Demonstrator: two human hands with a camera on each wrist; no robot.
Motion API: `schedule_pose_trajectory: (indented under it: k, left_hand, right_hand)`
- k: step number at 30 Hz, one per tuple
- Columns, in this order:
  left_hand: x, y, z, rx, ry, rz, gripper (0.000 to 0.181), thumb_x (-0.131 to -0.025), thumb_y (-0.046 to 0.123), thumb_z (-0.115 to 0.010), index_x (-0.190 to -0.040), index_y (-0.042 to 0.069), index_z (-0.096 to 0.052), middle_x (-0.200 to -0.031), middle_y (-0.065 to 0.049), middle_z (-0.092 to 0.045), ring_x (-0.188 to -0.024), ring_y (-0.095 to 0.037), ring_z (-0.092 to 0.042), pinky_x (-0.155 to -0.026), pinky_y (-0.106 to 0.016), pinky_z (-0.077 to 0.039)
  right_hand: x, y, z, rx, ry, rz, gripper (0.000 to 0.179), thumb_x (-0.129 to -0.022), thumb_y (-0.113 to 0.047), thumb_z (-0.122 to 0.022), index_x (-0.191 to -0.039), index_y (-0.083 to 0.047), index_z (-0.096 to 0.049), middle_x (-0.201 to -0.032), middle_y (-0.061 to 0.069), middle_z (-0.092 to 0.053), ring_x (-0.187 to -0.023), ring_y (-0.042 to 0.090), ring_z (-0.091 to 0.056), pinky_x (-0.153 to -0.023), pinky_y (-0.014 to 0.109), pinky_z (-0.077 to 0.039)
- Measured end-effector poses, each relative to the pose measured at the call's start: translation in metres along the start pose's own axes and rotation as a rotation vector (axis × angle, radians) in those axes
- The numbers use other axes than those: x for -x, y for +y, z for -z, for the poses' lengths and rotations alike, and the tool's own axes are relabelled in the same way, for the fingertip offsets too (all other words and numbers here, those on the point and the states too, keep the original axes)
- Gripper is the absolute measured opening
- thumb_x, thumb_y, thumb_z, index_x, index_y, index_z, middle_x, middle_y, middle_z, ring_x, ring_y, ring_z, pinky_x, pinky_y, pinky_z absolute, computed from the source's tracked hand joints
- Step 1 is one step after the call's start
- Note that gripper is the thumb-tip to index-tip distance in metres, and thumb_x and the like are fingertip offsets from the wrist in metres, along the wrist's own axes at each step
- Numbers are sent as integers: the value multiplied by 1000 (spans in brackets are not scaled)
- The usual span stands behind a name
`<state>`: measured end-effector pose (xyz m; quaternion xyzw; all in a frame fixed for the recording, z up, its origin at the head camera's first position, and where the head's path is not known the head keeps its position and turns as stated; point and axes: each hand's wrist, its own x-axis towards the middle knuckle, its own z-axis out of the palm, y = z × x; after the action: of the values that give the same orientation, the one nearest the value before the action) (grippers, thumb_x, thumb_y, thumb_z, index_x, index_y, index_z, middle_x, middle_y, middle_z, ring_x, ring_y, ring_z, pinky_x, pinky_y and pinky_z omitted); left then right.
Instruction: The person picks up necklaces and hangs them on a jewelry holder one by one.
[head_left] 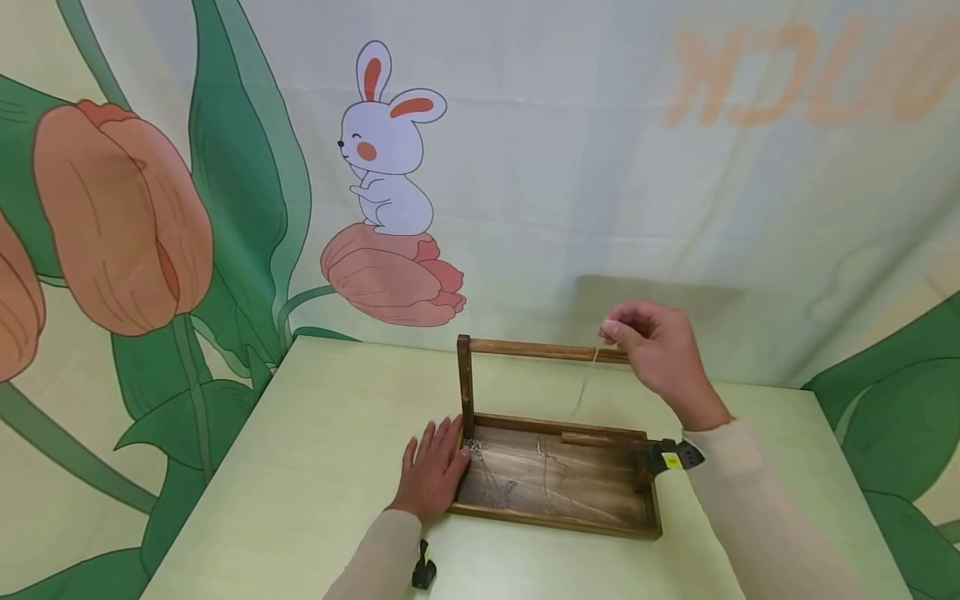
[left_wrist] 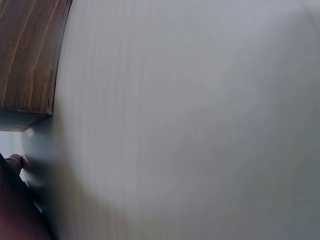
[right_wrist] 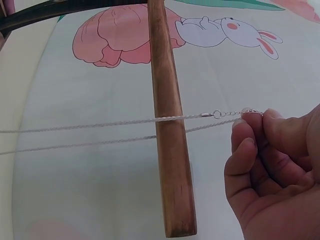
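Observation:
My right hand pinches the end of a thin silver chain necklace between thumb and index finger, above a wooden tray stand. Two strands of the necklace cross in front of the stand's top bar in the right wrist view; small extension links run to the fingertips. My left hand rests with fingers extended against the left end of the brown wooden tray. Inside lie several thin chains, partly tangled. The left wrist view shows the tray's corner and little of the hand.
An upright post at the tray's left carries the top bar. A wooden strip lies along the tray's back rim. The pale table meets a printed curtain behind it.

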<state>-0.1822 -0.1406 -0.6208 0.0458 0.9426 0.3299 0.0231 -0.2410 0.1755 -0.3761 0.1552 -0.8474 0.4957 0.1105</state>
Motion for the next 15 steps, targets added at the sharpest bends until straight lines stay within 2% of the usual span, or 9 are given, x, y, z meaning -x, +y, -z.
schedule_pose_trajectory:
  k: [7,15]
  left_hand:
    - [1,-1,0,6,-2,2,61,-112,44,-38,-167,22,-25,-173,-10,-28,-164,-36,-15,-130,-62,-6]
    - [1,0,1,-6,-8,3,61,-112,45,-38,-167,22,-25,-173,-11,-28,-163,-38,-16,-130,-63,-6]
  right_hand:
    - [-1,-2,-4,-4,-7,4,14,-103,-11,-65,-98,-2,-73,-91,19,-73,-84,27,-70,-71,26,-56]
    - [-3,-5,-11,-12,-14,17,12,-102,-12,-67,-96,-4,-74,-86,3,-72,-82,24,-68,-69,25,-53]
